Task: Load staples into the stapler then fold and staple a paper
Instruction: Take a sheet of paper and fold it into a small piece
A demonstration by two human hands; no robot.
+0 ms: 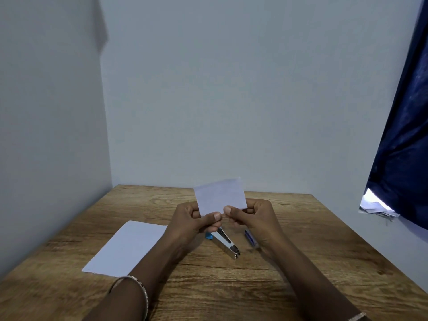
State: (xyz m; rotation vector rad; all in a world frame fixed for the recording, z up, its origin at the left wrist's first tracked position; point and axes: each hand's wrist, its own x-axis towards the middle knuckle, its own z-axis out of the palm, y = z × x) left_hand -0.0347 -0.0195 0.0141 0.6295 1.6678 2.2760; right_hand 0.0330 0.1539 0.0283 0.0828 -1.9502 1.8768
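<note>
Both hands hold up a small folded white paper [220, 195] above the middle of the wooden table [301, 262]. My left hand [192, 220] pinches its lower left edge with the thumb on the front. My right hand [252, 216] pinches the lower right edge the same way. Below the hands a stapler [225, 242] with a shiny metal body and a blue end lies on the table, partly hidden by my left hand. A small blue staple box [251, 237] lies just right of the stapler, half hidden under my right hand.
A larger white sheet [125, 247] lies flat on the table's left side. Grey walls close the table's left and far edges. A dark blue curtain [403, 135] hangs at the right with a bright gap at its bottom.
</note>
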